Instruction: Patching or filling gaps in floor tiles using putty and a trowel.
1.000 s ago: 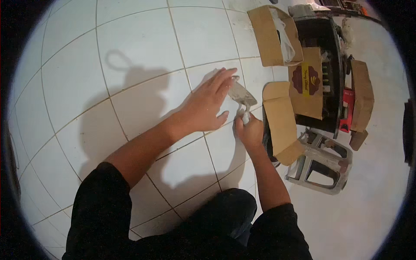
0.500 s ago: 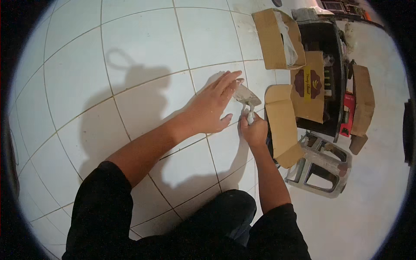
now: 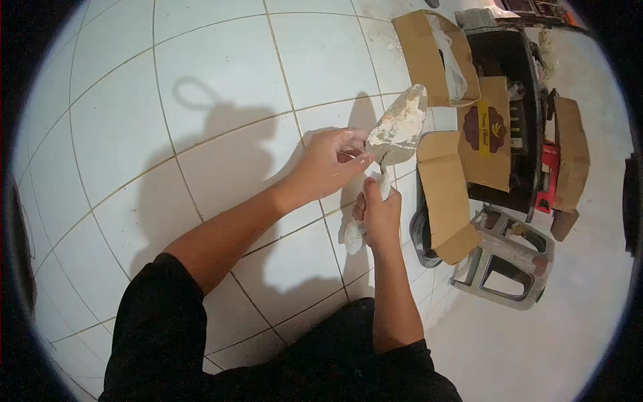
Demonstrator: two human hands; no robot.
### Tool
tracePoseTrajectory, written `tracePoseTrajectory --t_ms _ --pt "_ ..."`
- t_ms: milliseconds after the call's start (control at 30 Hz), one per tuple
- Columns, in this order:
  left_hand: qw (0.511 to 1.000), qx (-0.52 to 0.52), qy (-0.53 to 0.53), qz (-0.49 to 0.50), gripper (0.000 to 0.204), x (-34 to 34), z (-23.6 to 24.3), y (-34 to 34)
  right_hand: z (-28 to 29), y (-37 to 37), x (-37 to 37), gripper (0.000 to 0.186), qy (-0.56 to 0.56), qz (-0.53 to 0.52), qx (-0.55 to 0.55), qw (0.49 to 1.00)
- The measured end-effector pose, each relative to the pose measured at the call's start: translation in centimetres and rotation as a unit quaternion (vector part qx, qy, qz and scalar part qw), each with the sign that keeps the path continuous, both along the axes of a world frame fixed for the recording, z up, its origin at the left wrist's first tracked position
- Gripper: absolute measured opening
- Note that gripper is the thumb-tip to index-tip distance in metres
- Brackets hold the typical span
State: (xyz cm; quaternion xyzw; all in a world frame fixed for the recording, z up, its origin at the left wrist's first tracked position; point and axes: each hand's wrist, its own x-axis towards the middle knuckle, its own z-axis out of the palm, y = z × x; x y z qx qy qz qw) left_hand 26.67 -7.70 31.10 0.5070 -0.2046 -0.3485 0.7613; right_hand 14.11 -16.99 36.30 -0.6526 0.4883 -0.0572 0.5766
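Note:
My right hand (image 3: 382, 213) is closed around the whitish handle of a trowel (image 3: 402, 127). The handle's pale end sticks out below the fist. Its pointed blade is tilted up, and the face toward me is blotched with white and brown dried residue. Beside the blade's left edge is my left hand (image 3: 331, 161), fingers bent and thumb apart from them, with whitish smears on the fingertips. The fingertips meet the blade's edge or lie just behind it; the exact contact is hidden. Both hands are above the white tiled floor (image 3: 214, 53).
On the right stand an open cardboard box (image 3: 422, 57), a black crate (image 3: 519, 60) with boxes inside, and a cardboard flap (image 3: 445, 194) near my right forearm. A grey, dirty plastic stool (image 3: 512, 258) lies nearby. A dark, rounded object (image 3: 422, 238) shows beneath the cardboard.
The trowel has turned, its blade now pointing up and showing its blotched face. My right hand has shifted slightly left and down. My left fingers, stretched out before, are now bent.

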Motion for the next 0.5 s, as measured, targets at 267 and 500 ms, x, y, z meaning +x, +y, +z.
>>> tracePoseTrajectory --t_ms 267,500 --pt "0.99 0.109 -0.083 0.022 0.021 1.2 1.2 0.8 0.6 1.3 0.3 0.028 0.007 -0.026 0.03 0.999" --pt "0.991 0.109 -0.068 0.027 0.016 1.4 0.3 0.7 0.9 1.5 0.8 0.026 -0.002 -0.023 0.07 0.997"
